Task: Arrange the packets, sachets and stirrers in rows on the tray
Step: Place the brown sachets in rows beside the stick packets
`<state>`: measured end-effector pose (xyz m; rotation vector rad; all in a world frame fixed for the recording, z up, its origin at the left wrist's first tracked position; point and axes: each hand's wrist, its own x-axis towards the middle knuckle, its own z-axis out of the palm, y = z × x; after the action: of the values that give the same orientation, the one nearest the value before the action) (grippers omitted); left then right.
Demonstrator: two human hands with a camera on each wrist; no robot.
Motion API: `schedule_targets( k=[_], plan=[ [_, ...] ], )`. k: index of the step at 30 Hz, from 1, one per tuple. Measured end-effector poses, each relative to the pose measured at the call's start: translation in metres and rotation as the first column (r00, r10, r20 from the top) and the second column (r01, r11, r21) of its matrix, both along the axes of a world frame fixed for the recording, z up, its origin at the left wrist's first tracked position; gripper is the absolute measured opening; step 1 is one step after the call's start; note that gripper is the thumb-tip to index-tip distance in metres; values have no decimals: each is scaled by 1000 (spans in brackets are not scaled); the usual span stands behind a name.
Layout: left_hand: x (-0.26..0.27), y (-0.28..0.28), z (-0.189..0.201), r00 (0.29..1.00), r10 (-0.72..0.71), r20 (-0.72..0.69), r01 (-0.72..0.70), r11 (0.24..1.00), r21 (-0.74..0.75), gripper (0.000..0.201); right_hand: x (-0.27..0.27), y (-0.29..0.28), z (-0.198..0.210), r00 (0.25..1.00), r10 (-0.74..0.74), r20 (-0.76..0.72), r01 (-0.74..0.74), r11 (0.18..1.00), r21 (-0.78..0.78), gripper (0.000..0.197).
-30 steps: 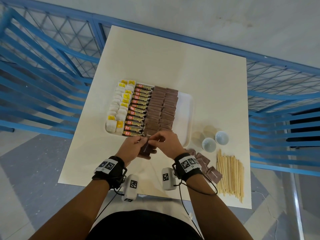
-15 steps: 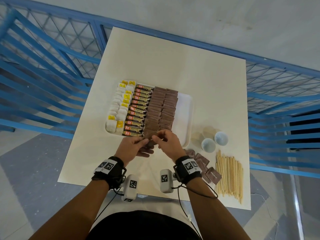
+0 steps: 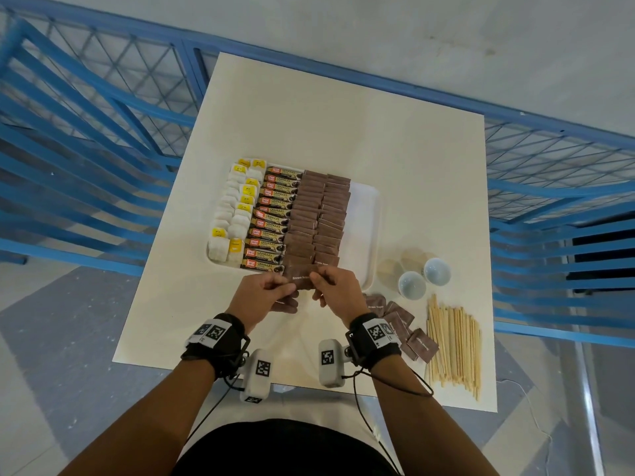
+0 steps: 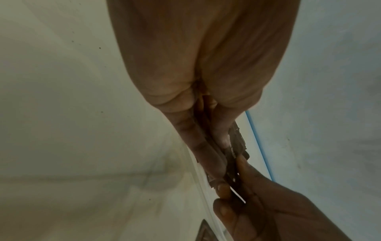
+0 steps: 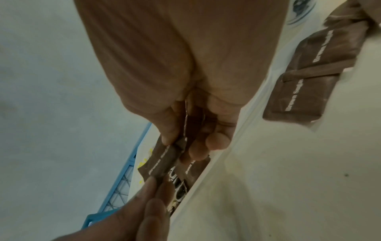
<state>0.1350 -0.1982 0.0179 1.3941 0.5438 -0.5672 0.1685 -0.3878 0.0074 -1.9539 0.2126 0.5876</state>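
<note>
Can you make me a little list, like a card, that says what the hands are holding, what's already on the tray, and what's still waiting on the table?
left hand: pinches the brown sugar packets
right hand: pinches the same packets from the other side
where held: over the near edge of the white tray
on tray, left rows: tea bags with yellow tags
on tray, middle row: granules sachets
on tray, right rows: brown sugar rows
waiting on table: loose sugar packets, wooden stirrers, small tubs

The right hand (image 3: 335, 286) hides the brown sugar sachet's (image 3: 302, 278) right end.
</note>
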Motion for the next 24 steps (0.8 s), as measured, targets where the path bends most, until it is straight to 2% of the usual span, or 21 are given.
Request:
schedule_targets(
  k=[7, 12, 15, 24],
  plan=[
    [-2, -2, -4, 998, -54, -10, 55, 997, 49, 7, -7, -14, -8, 1000, -26, 7, 26, 998, -65, 12],
    [-5, 5, -9, 998, -51, -39, 54, 996, 75, 12, 4, -24, -16, 970, -225, 92, 240, 952, -192, 11],
    [-7, 10, -12, 995, -77, -64, 84, 991, 105, 13, 8, -25, -18, 974, -206, 90, 223, 936, -273, 10],
    [-6, 18, -13, 992, -106, -67, 114, 984, 139, 16, 8, -15, -25, 975, -192, 109, 218, 917, -333, 17]
  ],
)
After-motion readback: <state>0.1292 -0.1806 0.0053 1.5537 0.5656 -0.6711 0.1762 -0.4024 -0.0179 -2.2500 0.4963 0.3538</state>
